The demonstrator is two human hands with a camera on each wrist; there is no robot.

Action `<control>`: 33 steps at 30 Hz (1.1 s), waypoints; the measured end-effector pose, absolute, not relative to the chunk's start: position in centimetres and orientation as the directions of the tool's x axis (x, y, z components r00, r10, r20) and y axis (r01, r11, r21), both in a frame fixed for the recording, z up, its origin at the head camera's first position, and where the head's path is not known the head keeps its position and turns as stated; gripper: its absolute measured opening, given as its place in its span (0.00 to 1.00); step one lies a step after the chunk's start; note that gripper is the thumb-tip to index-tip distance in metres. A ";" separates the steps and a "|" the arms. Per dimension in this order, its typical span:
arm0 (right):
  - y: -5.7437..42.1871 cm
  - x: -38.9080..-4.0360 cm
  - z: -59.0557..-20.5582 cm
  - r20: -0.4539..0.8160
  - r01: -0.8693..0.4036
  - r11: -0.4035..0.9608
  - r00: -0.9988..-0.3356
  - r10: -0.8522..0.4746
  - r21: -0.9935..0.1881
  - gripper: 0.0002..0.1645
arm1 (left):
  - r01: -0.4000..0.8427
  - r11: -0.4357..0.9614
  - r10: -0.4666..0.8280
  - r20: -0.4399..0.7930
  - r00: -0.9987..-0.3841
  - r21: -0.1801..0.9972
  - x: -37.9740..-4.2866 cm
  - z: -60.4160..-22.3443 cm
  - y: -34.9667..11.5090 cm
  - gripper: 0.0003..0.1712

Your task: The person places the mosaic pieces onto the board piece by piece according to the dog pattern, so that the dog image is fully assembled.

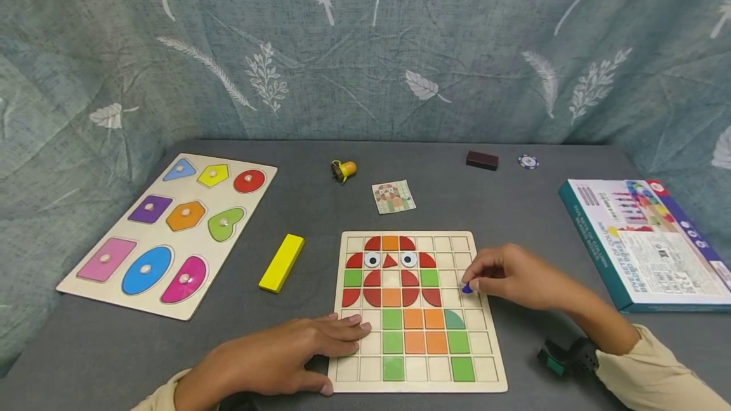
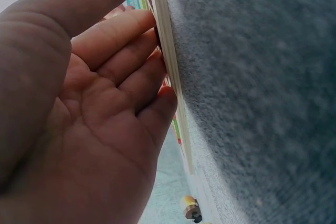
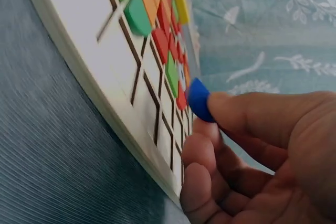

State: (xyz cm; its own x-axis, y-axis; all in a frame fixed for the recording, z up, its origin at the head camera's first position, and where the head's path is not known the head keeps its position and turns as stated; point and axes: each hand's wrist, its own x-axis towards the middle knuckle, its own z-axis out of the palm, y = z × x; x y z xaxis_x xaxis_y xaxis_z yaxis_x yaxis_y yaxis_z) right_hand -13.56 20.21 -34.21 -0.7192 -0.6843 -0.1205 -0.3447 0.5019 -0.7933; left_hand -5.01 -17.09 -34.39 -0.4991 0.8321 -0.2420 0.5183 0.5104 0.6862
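A wooden grid board [image 1: 485,370] lies on the table, bearing red, orange, green and white tiles in an owl-like pattern with two eye tiles. My right hand [image 1: 511,278] pinches a small blue curved-edge tile [image 3: 199,99] between thumb and fingers, over the board's right side. A teal quarter-round tile [image 1: 454,319] sits in a cell below and left of it. My left hand [image 1: 291,351] rests on the board's lower left with fingers fairly straight, thumb at the front edge. In the left wrist view its palm shows beside the board's edge.
A shape puzzle board [image 1: 197,297] lies left, near a yellow block [image 1: 282,263]. Behind the grid are a pattern card [image 1: 394,197], a small orange-and-brown toy [image 1: 344,170], a dark block [image 1: 482,160] and a poker chip [image 1: 528,162]. A flat box [image 1: 645,246] stands right.
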 end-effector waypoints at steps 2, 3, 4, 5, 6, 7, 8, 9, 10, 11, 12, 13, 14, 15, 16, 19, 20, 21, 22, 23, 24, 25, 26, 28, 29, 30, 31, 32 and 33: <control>20.3 -13.1 -34.2 -0.153 -0.315 0.492 -0.698 -0.700 -0.812 0.06 | 0.515 0.514 0.830 -0.245 -0.501 0.686 -5.0 -34.4 -17.2 0.34; 20.3 -12.9 -34.2 -0.167 -0.303 0.487 -0.686 -0.708 -0.819 0.06 | 0.513 0.514 0.830 -0.247 -0.501 0.687 -5.0 -34.4 -17.2 0.34; 20.3 -12.7 -34.2 -0.177 -0.296 0.483 -0.675 -0.716 -0.824 0.06 | 0.510 0.514 0.829 -0.247 -0.502 0.689 -5.0 -34.4 -17.3 0.34; 20.3 -12.5 -34.2 -0.184 -0.291 0.479 -0.666 -0.723 -0.828 0.05 | 0.509 0.513 0.829 -0.247 -0.502 0.691 -5.0 -34.4 -17.3 0.34; 20.3 -12.4 -34.2 -0.184 -0.295 0.475 -0.658 -0.730 -0.829 0.05 | 0.507 0.513 0.829 -0.246 -0.502 0.693 -5.0 -34.4 -17.3 0.34; 20.3 -12.2 -34.2 -0.183 -0.300 0.472 -0.652 -0.736 -0.829 0.04 | 0.506 0.512 0.829 -0.245 -0.503 0.694 -5.0 -34.4 -17.3 0.34; 20.3 -12.1 -34.2 -0.183 -0.306 0.470 -0.645 -0.742 -0.828 0.04 | 0.505 0.512 0.828 -0.245 -0.504 0.695 -4.9 -34.4 -17.3 0.34; 20.3 -12.0 -34.1 -0.183 -0.315 0.473 -0.641 -0.745 -0.823 0.04 | 0.504 0.513 0.828 -0.244 -0.505 0.695 -4.9 -34.4 -17.3 0.34; 20.3 -11.9 -34.1 -0.186 -0.321 0.478 -0.638 -0.748 -0.818 0.04 | 0.501 0.513 0.827 -0.245 -0.506 0.697 -4.9 -34.4 -17.3 0.34; 20.3 -11.8 -34.1 -0.192 -0.326 0.484 -0.634 -0.749 -0.812 0.03 | 0.500 0.514 0.826 -0.245 -0.507 0.697 -4.9 -34.4 -17.3 0.34; 20.2 -11.7 -34.0 -0.197 -0.333 0.491 -0.631 -0.751 -0.805 0.03 | 0.501 0.514 0.826 -0.245 -0.507 0.696 -4.9 -34.4 -17.3 0.34; 20.2 -11.6 -34.0 -0.208 -0.333 0.503 -0.630 -0.748 -0.798 0.04 | 0.501 0.515 0.826 -0.245 -0.508 0.695 -4.9 -34.4 -17.2 0.34; 20.2 -11.5 -33.9 -0.216 -0.339 0.516 -0.631 -0.745 -0.787 0.04 | 0.500 0.515 0.825 -0.247 -0.508 0.696 -4.9 -34.4 -17.2 0.34; 20.2 -11.4 -33.8 -0.220 -0.350 0.528 -0.634 -0.742 -0.774 0.05 | 0.499 0.515 0.825 -0.247 -0.508 0.697 -4.9 -34.4 -17.2 0.34; 20.2 -11.3 -33.8 -0.224 -0.356 0.538 -0.636 -0.738 -0.764 0.06 | 0.499 0.515 0.825 -0.247 -0.508 0.696 -4.9 -34.4 -17.1 0.34; 20.1 -11.1 -33.7 -0.219 -0.383 0.563 -0.650 -0.728 -0.733 0.08 | 0.498 0.521 0.823 -0.253 -0.508 0.693 -5.0 -34.2 -17.0 0.34; 20.0 -11.0 -33.7 -0.215 -0.392 0.568 -0.654 -0.726 -0.724 0.09 | 0.499 0.520 0.824 -0.253 -0.507 0.694 -5.0 -34.2 -17.0 0.35; 20.0 -11.0 -33.8 -0.210 -0.399 0.572 -0.659 -0.722 -0.716 0.09 | 0.500 0.519 0.825 -0.253 -0.505 0.694 -5.1 -34.2 -17.0 0.35; 20.0 -11.0 -33.8 -0.201 -0.408 0.573 -0.663 -0.721 -0.711 0.09 | 0.502 0.518 0.826 -0.253 -0.503 0.693 -5.1 -34.2 -16.9 0.35; 20.0 -11.0 -33.8 -0.195 -0.412 0.573 -0.666 -0.720 -0.708 0.09 | 0.504 0.516 0.828 -0.252 -0.502 0.693 -5.2 -34.2 -16.9 0.35; 20.0 -11.1 -33.8 -0.191 -0.415 0.572 -0.667 -0.720 -0.707 0.09 | 0.508 0.514 0.829 -0.250 -0.500 0.691 -5.2 -34.2 -16.9 0.35; 20.0 -11.1 -33.7 -0.192 -0.414 0.572 -0.667 -0.720 -0.708 0.08 | 0.510 0.513 0.831 -0.250 -0.498 0.691 -5.3 -34.1 -16.9 0.35; 20.0 -11.2 -33.7 -0.192 -0.415 0.572 -0.666 -0.721 -0.708 0.08 | 0.511 0.511 0.832 -0.248 -0.497 0.691 -5.3 -34.1 -16.8 0.35; 20.0 -11.3 -33.6 -0.193 -0.416 0.565 -0.658 -0.728 -0.712 0.06 | 0.514 0.513 0.831 -0.250 -0.497 0.687 -5.3 -34.1 -16.9 0.34; 20.0 -11.4 -33.5 -0.204 -0.404 0.566 -0.655 -0.727 -0.719 0.06 | 0.514 0.513 0.832 -0.250 -0.496 0.687 -5.3 -34.1 -16.8 0.34; 20.1 -11.5 -33.4 -0.206 -0.399 0.560 -0.651 -0.730 -0.726 0.05 | 0.514 0.513 0.832 -0.251 -0.495 0.687 -5.4 -34.1 -16.9 0.34; 20.1 -11.7 -33.3 -0.208 -0.391 0.557 -0.650 -0.731 -0.733 0.04 | 0.512 0.513 0.832 -0.253 -0.494 0.689 -5.4 -34.0 -16.9 0.33; 20.2 -11.8 -33.2 -0.200 -0.391 0.552 -0.654 -0.730 -0.737 0.02 | 0.510 0.511 0.832 -0.251 -0.494 0.692 -5.4 -34.0 -16.9 0.33; 20.3 -12.1 -33.1 -0.197 -0.386 0.551 -0.660 -0.725 -0.740 0.01 | 0.506 0.508 0.833 -0.250 -0.493 0.697 -5.4 -33.9 -16.9 0.32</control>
